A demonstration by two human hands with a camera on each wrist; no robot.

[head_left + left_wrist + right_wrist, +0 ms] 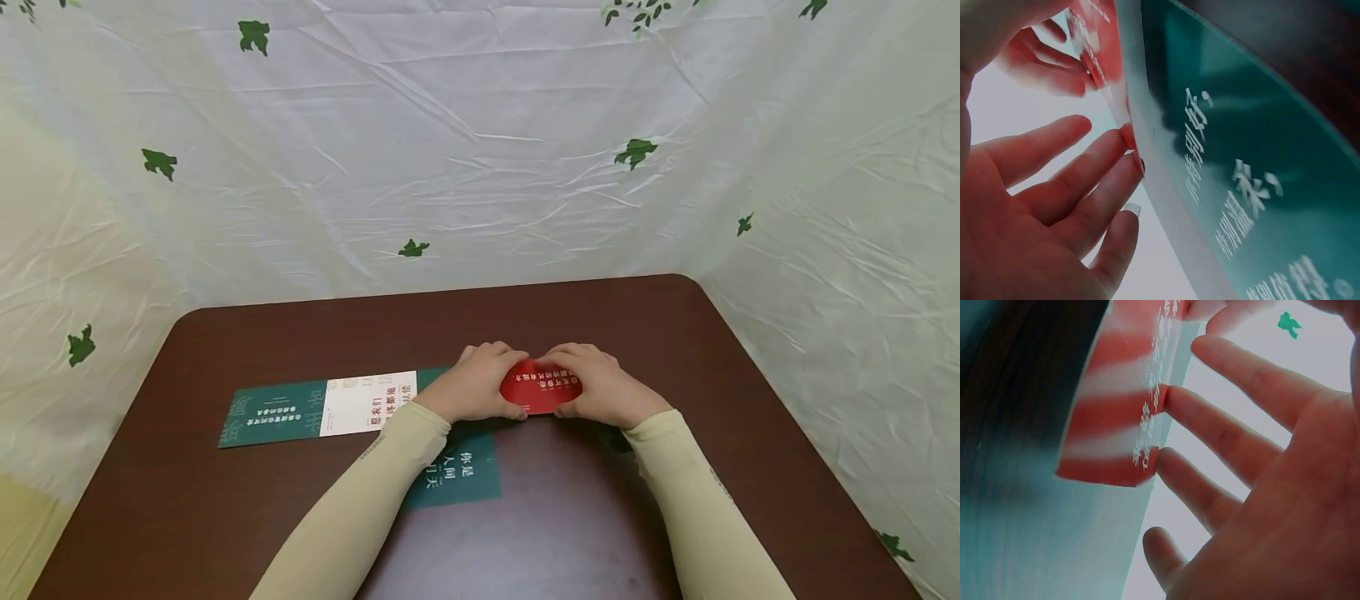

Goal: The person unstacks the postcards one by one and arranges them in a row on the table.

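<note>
A red card (pixel 538 388) with white Chinese writing lies flat at the right end of a row of cards, between both hands. My left hand (pixel 477 385) grips its left part, thumb at the near edge and fingers at the far edge. On its right part, my right hand (pixel 607 387) holds it the same way. The right wrist view shows fingertips (pixel 1171 400) against the red card's long edge. Left of it are a green card (pixel 272 414), a white card (pixel 352 406) with red writing, and another green piece partly hidden by the left hand.
A green card (pixel 468 471) with white writing lies nearer, partly under the left forearm. Something dark green (pixel 618 439) shows below the right wrist, mostly hidden. The brown table (pixel 337 333) has rounded far corners, with a white leaf-patterned cloth (pixel 480 150) hanging behind and beside it.
</note>
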